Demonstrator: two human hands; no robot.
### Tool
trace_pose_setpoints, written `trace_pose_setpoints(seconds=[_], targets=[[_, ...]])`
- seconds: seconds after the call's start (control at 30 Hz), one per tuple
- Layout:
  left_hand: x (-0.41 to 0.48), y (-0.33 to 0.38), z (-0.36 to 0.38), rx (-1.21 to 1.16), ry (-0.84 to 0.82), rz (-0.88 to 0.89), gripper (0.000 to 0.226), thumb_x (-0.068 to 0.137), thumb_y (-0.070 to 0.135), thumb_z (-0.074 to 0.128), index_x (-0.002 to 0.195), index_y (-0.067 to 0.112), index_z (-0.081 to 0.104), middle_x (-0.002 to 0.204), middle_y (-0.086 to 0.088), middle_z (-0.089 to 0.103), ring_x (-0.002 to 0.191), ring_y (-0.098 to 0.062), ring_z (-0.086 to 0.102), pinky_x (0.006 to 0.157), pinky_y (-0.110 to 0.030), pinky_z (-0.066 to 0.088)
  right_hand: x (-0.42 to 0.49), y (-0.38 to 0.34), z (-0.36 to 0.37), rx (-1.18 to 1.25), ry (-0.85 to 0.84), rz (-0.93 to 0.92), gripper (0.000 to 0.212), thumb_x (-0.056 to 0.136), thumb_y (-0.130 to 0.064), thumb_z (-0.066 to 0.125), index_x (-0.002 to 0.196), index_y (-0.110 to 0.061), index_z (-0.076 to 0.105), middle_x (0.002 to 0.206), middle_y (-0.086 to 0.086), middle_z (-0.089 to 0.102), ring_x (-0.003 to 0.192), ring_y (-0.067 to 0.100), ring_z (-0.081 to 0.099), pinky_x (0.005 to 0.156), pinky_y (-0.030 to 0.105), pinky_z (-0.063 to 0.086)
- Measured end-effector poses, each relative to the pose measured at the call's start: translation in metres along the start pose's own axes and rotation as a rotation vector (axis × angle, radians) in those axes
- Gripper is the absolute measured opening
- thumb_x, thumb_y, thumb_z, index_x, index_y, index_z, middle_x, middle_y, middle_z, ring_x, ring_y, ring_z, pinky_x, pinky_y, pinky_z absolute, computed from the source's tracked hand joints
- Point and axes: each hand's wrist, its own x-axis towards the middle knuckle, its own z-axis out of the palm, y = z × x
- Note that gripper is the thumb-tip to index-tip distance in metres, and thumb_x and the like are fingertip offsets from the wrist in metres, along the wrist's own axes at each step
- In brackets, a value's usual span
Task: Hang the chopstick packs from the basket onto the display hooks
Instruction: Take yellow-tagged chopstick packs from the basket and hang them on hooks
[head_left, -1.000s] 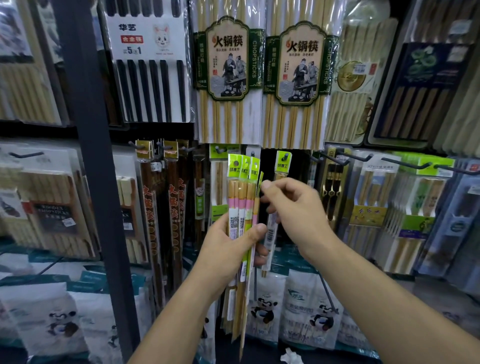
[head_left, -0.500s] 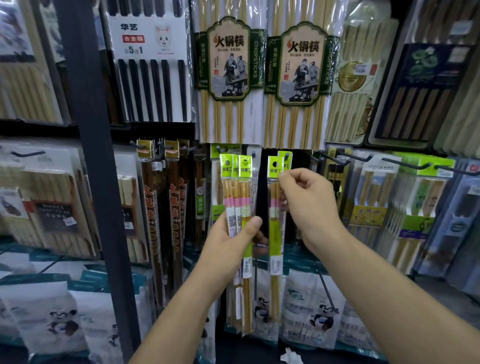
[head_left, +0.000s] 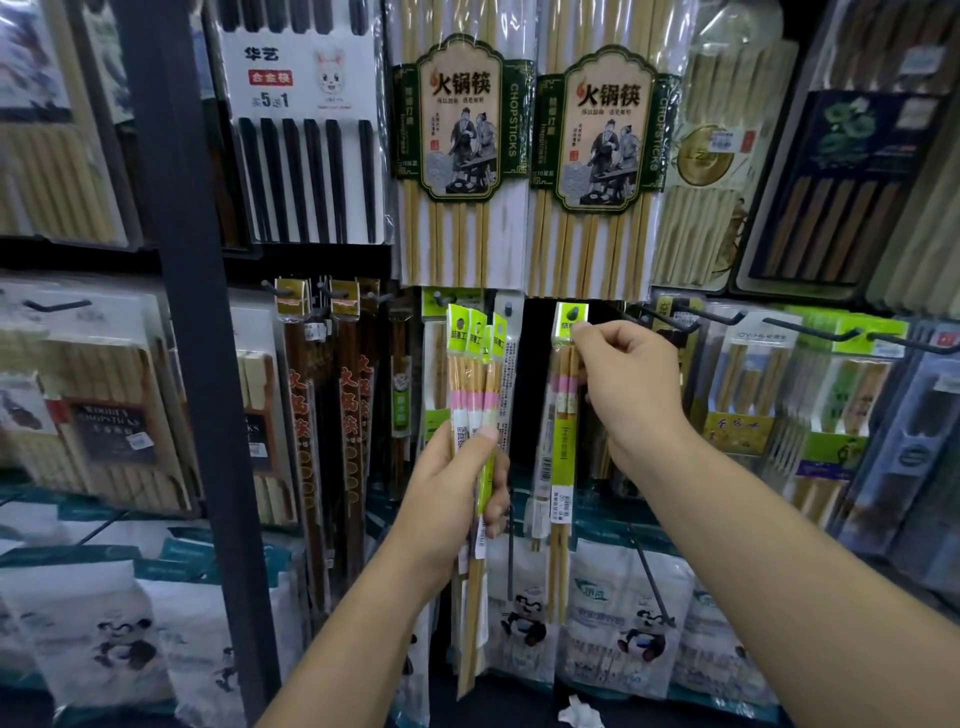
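A person's right hand (head_left: 631, 387) pinches the green header card of a single chopstick pack (head_left: 562, 441) between thumb and curled fingers (head_left: 589, 332), holding it upright against a dark gap in a shop's display wall. The pack hangs straight down from the pinch, its pink-banded sticks and green label below and to the left of the hand. Whether the header's hole sits on a hook cannot be told, as the fingers cover part of the card. Just to the left, apart from that pack, the left hand (head_left: 447, 499) grips a bundle of matching packs (head_left: 475, 374) around their middle, thumb pressed across the white labels in front and the other fingers wrapped behind. The bundle's green headers fan out above the hand and the stick tips trail below the wrist. Black display hooks (head_left: 810, 331) jut from the wall to the right of the right hand, above packs of pale chopsticks (head_left: 748, 395) with green cards. Overhead hang two large hot-pot chopstick packs (head_left: 462, 135) with green-framed labels, and left of them a pack of black chopsticks (head_left: 306, 156). A dark upright post (head_left: 176, 312) divides the rack at left, and long dark-brown packs (head_left: 311, 415) hang beside it. White bags printed with pandas (head_left: 623, 629) fill the lowest row, and a crumpled scrap of white paper (head_left: 579, 714) lies at the bottom edge.
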Motion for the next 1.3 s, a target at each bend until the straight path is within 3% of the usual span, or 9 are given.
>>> trace_pose_setpoints(seconds=[0.17,0.3,0.6,0.8,0.87,0.93,1.1,1.23,1.3], targets=[[-0.002,-0.001,0.001,0.08,0.013,0.024,0.018,0.104,0.025,0.057,0.097,0.009,0.055,0.079,-0.006,0.061,0.055,-0.018,0.053,0.044,-0.029,0.042,0.004,0.008,0.0,-0.057,0.016,0.024,0.026,0.098,-0.025,0.066,0.083,-0.004,0.072,0.069,0.012,0.067,0.06,0.011,0.062,0.063,0.019,0.051],[-0.001,0.0,0.001,0.071,0.012,0.055,0.021,0.097,0.031,0.063,0.102,0.011,0.061,0.079,-0.003,0.066,0.066,-0.019,0.064,0.048,-0.03,0.051,0.0,0.015,-0.003,-0.101,0.089,0.007,0.023,0.095,-0.03,0.069,0.083,-0.01,0.069,0.063,-0.006,0.064,0.055,-0.004,0.058,0.062,0.018,0.046],[-0.004,0.001,0.009,0.132,-0.011,0.055,0.011,0.098,0.032,0.064,0.097,0.037,0.074,0.083,-0.004,0.073,0.07,-0.017,0.067,0.055,-0.03,0.054,-0.028,0.013,0.005,0.039,-0.243,0.012,0.03,0.1,-0.028,0.062,0.073,-0.02,0.073,0.069,-0.003,0.067,0.064,0.009,0.062,0.053,0.023,0.048],[-0.005,0.003,0.01,0.106,-0.001,0.042,0.015,0.094,0.037,0.065,0.105,0.032,0.074,0.091,-0.001,0.078,0.08,-0.015,0.074,0.06,-0.024,0.057,-0.03,0.008,0.005,0.103,-0.216,0.046,0.028,0.101,-0.024,0.06,0.076,-0.02,0.072,0.068,-0.003,0.066,0.061,0.009,0.059,0.053,0.024,0.046],[-0.005,0.003,0.01,0.116,0.026,0.043,0.02,0.093,0.039,0.065,0.108,0.029,0.074,0.099,0.007,0.08,0.091,-0.006,0.075,0.068,-0.015,0.057,-0.026,0.004,0.005,0.096,-0.174,0.025,0.033,0.101,-0.026,0.059,0.071,-0.023,0.072,0.065,-0.004,0.062,0.062,0.009,0.057,0.06,0.028,0.047],[-0.003,0.0,0.008,0.132,0.064,0.029,0.023,0.089,0.043,0.065,0.106,0.03,0.075,0.101,0.007,0.079,0.095,-0.004,0.074,0.075,-0.017,0.058,-0.019,0.0,0.004,0.075,-0.122,-0.008,0.033,0.101,-0.028,0.059,0.071,-0.021,0.071,0.067,-0.001,0.059,0.065,0.013,0.055,0.065,0.033,0.048],[0.0,-0.002,0.005,0.159,0.084,0.006,0.017,0.092,0.043,0.064,0.098,0.036,0.078,0.088,0.005,0.073,0.086,-0.015,0.069,0.081,-0.03,0.06,-0.008,-0.005,0.003,0.019,-0.045,-0.067,0.036,0.101,-0.029,0.059,0.071,-0.011,0.067,0.065,0.004,0.05,0.061,0.016,0.049,0.051,0.019,0.045],[0.0,-0.001,0.004,0.175,0.053,0.028,0.026,0.078,0.056,0.067,0.095,0.039,0.076,0.081,0.007,0.071,0.077,-0.011,0.068,0.076,-0.031,0.06,-0.002,-0.003,0.003,0.011,-0.048,-0.042,0.035,0.1,-0.027,0.059,0.077,-0.002,0.064,0.069,0.01,0.054,0.069,0.03,0.058,0.065,0.043,0.056],[0.0,-0.001,0.004,0.189,0.049,0.036,0.029,0.076,0.057,0.068,0.094,0.035,0.075,0.084,0.003,0.074,0.076,-0.01,0.07,0.07,-0.023,0.06,-0.002,-0.002,0.002,0.008,-0.045,-0.053,0.035,0.1,-0.026,0.058,0.079,0.001,0.063,0.069,0.01,0.052,0.067,0.027,0.055,0.062,0.037,0.054]])
